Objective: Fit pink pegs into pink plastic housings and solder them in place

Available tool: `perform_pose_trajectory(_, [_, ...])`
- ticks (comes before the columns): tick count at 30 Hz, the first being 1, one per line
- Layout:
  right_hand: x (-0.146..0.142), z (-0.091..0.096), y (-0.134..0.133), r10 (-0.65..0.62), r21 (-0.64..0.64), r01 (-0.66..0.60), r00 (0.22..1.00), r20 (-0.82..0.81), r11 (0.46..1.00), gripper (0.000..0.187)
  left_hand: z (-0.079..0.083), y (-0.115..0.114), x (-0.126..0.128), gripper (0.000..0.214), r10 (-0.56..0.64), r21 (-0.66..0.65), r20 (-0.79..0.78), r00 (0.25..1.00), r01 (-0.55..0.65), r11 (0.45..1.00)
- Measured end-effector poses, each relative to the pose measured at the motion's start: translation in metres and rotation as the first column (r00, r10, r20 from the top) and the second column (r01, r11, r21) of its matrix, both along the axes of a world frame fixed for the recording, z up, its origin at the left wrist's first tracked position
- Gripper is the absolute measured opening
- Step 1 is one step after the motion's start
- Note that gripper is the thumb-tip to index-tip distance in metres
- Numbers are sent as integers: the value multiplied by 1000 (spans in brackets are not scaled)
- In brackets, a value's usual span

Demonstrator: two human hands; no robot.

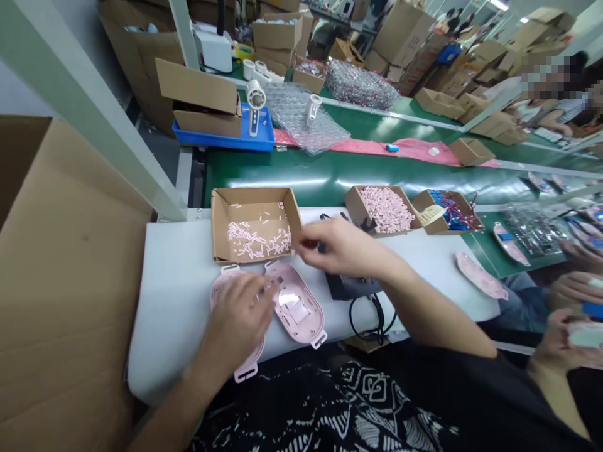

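Observation:
Two pink plastic shells lie side by side on the white work surface. My left hand [240,317] is over the left pink shell [252,364] and covers much of it. Its slightly blurred fingers are stretched out, tips by the upper end of the right pink shell [301,314]. At the right wall of a cardboard box [221,226] holding small pale pink pieces [254,242], my right hand [339,248] has its fingers pinched together. Whatever is between those fingertips is too small to make out. A dark device [346,287] with a black cable is partly hidden below my right forearm.
A box of pink parts [386,210] and a box of blue parts with wires [452,210] stand to the right. Behind runs a green conveyor [282,172]. Another person's hands [560,333] work at far right. A large carton [80,282] borders the left.

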State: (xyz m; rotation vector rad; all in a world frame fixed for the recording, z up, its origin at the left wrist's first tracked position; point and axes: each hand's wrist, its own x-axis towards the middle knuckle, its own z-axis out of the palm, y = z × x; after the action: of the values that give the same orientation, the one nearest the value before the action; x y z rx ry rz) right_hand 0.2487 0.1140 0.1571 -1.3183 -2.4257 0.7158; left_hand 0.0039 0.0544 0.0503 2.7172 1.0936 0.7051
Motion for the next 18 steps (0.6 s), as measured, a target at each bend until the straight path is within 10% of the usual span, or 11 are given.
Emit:
perform_pose_trajectory(4, [-9,-50,-58,-252,-292,166,924,-288,942,14,-3,-37,23,25,-164,-138,-90,982,151,979])
perform_pose_trajectory(7, [-20,-86,-75,-344,-276,256,875,-342,926,13,-11,-44,29,20,-177,-176,-112,978,156,972])
perform_pose_trajectory(18, [-44,-128,-67,-496,-205,489,868,20,848,21,-18,-44,31,18,-182,-208,-86,980,161,965])
